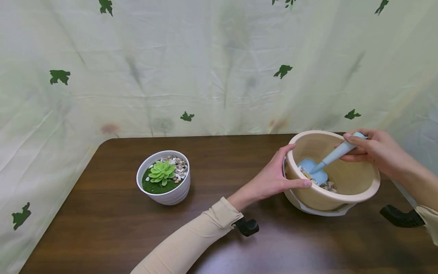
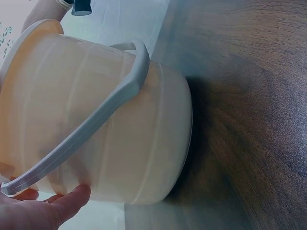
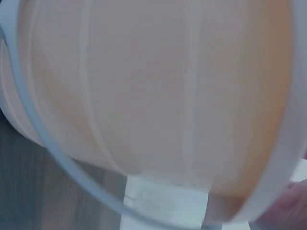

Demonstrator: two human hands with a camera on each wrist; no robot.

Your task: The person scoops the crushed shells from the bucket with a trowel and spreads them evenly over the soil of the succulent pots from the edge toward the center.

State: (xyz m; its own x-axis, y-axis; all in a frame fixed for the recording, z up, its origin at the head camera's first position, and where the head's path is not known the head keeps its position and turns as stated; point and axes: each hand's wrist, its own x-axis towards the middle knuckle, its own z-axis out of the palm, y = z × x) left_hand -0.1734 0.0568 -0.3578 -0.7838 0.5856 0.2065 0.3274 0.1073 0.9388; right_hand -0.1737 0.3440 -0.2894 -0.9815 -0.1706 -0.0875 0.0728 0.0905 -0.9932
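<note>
The beige bucket is sitting at the right end of the tabletop, tipped toward the person, with its grey handle folded down along its side. The left hand is wrapped around the near-left wall, thumb over the rim and fingers curled against the outside, so it's bracing the tilt. The right hand has its fingers closed around the handle of a light blue scoop, whose blade is down among the pebbles in the bottom.

Stuff that could go sideways, in my opinion: the bucket is leaning on its lower edge, so if the left hand's grip eases, it could rock back or roll and dump gravel on the tabletop. Pushing too hard with the scoop could also shove the whole bucket sideways. And a heaped scoop has a fair stretch of bare wood to cross to the white pot with the green succulent well off to the left, so pebbles spilling along the way seems likely.

No brand, label or writing to read anywhere; both wrist views are just bucket wall up close. The curtain behind only has little green leaf prints.
</note>
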